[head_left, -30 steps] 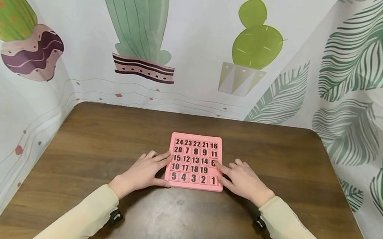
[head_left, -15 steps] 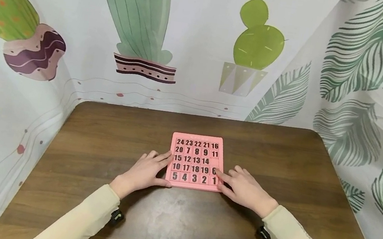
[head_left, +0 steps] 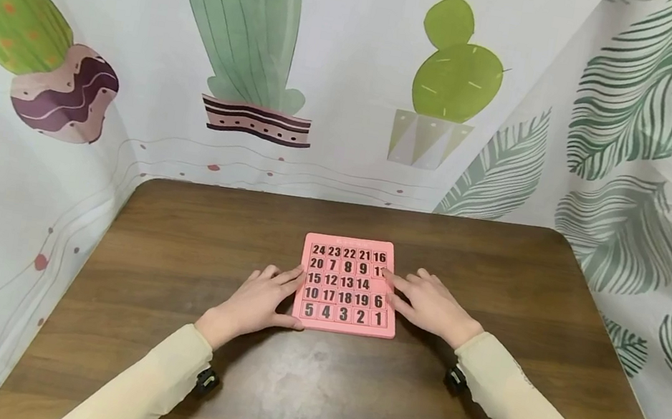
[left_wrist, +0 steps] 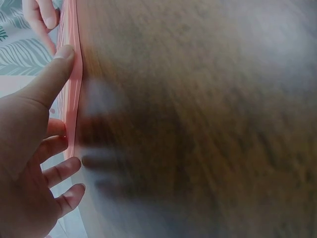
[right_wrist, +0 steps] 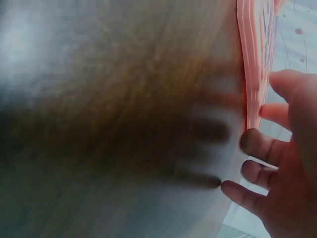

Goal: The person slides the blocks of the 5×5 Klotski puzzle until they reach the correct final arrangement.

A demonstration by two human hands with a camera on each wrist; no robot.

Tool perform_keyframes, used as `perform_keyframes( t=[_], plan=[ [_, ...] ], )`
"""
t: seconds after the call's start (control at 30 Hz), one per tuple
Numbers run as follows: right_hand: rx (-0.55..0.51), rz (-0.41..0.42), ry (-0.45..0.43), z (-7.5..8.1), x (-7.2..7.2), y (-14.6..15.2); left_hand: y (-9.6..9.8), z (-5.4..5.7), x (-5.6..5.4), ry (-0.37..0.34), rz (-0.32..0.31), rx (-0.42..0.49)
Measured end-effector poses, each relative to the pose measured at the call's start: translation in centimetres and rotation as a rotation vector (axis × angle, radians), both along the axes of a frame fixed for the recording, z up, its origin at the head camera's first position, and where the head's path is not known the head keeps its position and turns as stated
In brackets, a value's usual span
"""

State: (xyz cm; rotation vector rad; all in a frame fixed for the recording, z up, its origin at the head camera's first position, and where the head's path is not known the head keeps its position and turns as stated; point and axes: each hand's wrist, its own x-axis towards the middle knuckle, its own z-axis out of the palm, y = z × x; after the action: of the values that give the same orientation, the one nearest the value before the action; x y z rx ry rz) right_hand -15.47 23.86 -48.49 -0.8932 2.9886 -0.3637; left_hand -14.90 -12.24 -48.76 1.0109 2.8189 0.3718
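A pink sliding number puzzle (head_left: pixel 342 320) lies on the table in the head view, its tiles in rows. The vacant slot is at the right end of the middle row, beside tile 14 (head_left: pixel 362 284) and above tile 6 (head_left: pixel 378 302). My left hand (head_left: pixel 250 304) holds the frame at its near left corner, thumb on the near edge and index finger on the left side. At the right side, my right hand (head_left: pixel 432 307) has its index fingertip on tile 11 (head_left: pixel 377 271), partly covering it. Its thumb is by the frame's right edge, other fingers loosely bent.
The brown wooden table (head_left: pixel 296 392) extends around the puzzle. Behind its far edge hangs a white cloth (head_left: pixel 358 61) printed with cacti and leaves. Black wrist devices sit under both sleeves.
Tile 6 has slid down one place, so the vacant slot moved from the fourth row to the third. My right index finger has shifted up from tile 6 to tile 11. The left hand stays.
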Motion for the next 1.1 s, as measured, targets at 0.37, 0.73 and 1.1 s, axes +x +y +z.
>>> perform_keyframes(
  t=[0.37,0.73,1.1],
  plan=[
    [0.035,0.012,-0.009,0.7,0.4,-0.4,0.0,0.2,-0.2,0.003,0.01,0.003],
    [0.002,0.029,0.016,0.5,2.0,-0.7,-0.1,0.1,-0.4,0.008,0.005,-0.013],
    [-0.004,0.085,0.117,0.0,2.6,-1.0,-0.1,-0.2,0.1,-0.002,0.008,0.004]
  ],
)
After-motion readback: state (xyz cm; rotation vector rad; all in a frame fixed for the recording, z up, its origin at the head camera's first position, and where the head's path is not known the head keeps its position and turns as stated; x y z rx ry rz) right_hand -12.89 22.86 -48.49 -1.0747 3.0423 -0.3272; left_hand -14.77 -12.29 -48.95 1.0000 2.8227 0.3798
